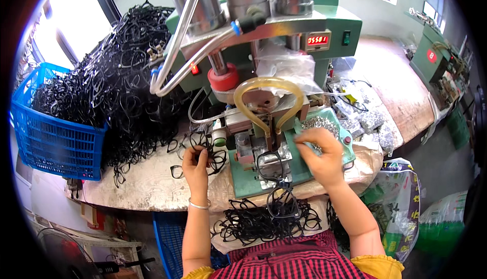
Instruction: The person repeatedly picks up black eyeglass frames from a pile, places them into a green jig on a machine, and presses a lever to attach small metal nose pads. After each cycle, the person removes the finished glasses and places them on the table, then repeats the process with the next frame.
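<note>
My left hand (195,167) is closed around some black eyeglass frames (219,159) just left of the press's green base (242,180). Another black eyeglass frame (269,167) sits at the metal fixture in the middle, under a curved yellowish tube (243,110). One more frame (282,203) dangles below it over the base's front edge. My right hand (323,159) is to the right of the fixture, with thumb and fingers drawn together in front of a green tray of small metal parts (318,124). Whatever those fingertips hold, if anything, is too small to make out.
A large heap of black frames (127,71) spills from a blue basket (56,137) at left. More frames (269,223) lie on my lap. Metal cylinders (243,0) rise behind the fixture. Bags of small parts (373,119) lie right; a fan (63,253) stands lower left.
</note>
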### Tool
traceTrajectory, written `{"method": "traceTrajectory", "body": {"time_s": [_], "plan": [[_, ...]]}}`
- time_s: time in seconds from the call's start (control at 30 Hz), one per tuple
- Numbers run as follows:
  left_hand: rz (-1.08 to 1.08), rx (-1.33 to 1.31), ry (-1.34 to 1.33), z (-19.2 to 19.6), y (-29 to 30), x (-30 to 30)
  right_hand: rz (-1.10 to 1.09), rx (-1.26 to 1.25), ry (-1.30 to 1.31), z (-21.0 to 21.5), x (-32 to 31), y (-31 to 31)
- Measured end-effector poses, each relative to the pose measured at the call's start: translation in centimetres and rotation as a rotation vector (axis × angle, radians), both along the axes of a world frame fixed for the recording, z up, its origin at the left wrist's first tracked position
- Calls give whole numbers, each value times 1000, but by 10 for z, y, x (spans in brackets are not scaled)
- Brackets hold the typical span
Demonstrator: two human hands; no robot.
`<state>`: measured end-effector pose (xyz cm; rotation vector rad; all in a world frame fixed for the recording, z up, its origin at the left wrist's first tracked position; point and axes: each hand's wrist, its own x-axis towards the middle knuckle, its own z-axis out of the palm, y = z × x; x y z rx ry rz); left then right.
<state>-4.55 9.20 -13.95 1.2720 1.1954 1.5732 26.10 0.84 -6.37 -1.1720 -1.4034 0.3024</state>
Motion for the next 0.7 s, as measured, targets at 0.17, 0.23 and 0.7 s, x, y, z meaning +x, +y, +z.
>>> {"method": "traceTrajectory", "body": {"time_s": [0.17, 0.23, 0.7], "plan": [[85, -51, -208, -11, -36, 4, 67, -85, 327, -14, -39, 11], [83, -42, -264, -9, -36, 5, 95, -108, 483, -13, -41, 14], [-392, 849, 486, 109, -84, 64, 239, -209, 255, 18, -27, -7]]}}
